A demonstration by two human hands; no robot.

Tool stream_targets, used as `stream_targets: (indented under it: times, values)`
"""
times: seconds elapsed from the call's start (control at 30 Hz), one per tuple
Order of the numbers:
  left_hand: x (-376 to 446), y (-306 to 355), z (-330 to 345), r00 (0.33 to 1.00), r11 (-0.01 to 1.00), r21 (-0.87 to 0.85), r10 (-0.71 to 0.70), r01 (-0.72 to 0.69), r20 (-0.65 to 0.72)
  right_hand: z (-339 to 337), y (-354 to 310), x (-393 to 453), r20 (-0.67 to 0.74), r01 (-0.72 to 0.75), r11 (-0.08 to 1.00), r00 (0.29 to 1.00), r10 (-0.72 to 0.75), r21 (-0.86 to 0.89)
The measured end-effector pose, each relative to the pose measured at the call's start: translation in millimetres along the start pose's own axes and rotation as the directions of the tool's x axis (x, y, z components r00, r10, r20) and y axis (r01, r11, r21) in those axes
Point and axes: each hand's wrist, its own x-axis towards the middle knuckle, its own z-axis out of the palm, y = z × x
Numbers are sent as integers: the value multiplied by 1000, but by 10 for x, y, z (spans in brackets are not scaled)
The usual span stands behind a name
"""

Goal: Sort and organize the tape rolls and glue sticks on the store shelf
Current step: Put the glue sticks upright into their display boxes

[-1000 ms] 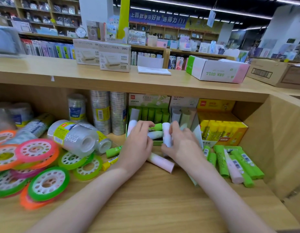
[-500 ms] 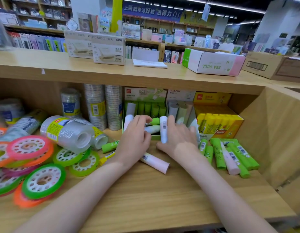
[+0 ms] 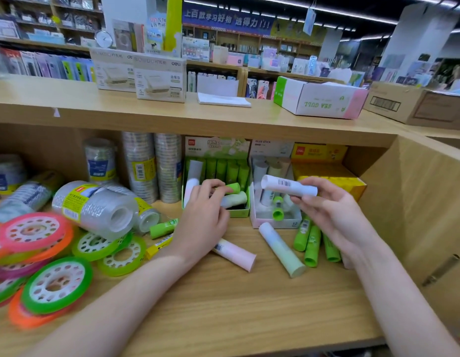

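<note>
The person's right hand holds a white glue stick between thumb and fingertips, lifted above the white display box, with the barcode turned up. The left hand reaches into the green display box, its fingers curled on a green glue stick that lies across the box; how firm this grip is cannot be told.

The step in hand seems to be to put each stick in the box of its own kind. To do it well, the white stick should be turned upright before it goes down, so that it stands beside the pale sticks at the back and does not fall on the small green stick lying inside that box. That green one probably belongs elsewhere and is better taken out first.

More sticks lie loose on the shelf: a pink one, a pale green one and several green ones near the right wrist. The tape rolls at the left are not yet in order.
</note>
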Motion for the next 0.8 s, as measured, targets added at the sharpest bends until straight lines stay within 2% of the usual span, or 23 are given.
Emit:
stream_targets:
  times: [0.1, 0.2, 0.23, 0.3, 0.33, 0.4, 0.47, 0.53, 0.6, 0.8]
  values:
    - [-2, -5, -2, 1000, 1000, 6, -2, 2, 1, -45, -1, 19, -18, -4, 991, 1000, 7, 135]
    - [-8, -10, 0, 1000, 1000, 4, -6, 6, 4, -59, 13, 37, -3, 18, 984, 1000, -18, 175]
    - [-9, -11, 0, 1000, 1000, 5, -7, 7, 4, -45, 10, 38, 1, 45, 990, 999, -46, 133]
    - [-9, -12, 1, 1000, 1000, 10, -9, 9, 5, 5, 3, 41, -20, 149, 982, 988, -152, -115]
    - [-7, -14, 3, 1000, 1000, 11, -11, 11, 4, 32, 8, 51, -35, 211, 934, 972, -231, -289]
    - [-4, -16, 4, 1000, 1000, 10, -10, 10, 1, 90, 34, 84, -9, 323, 753, 917, -400, -574]
    - [-3, -15, 5, 1000, 1000, 8, -10, 10, 1, 136, 79, 118, 97, 405, 570, 865, -492, -715]
    - [-2, -18, 6, 1000, 1000, 5, -9, 9, 2, 168, 142, 151, 188, 450, 455, 838, -512, -769]
    - [1, -17, 9, 1000, 1000, -1, -9, 9, 1, 199, 197, 185, 234, 469, 407, 831, -505, -784]
    - [-1, -16, 6, 1000, 1000, -4, -13, 13, 2, 340, 298, 315, 363, 503, 175, 785, -501, -846]
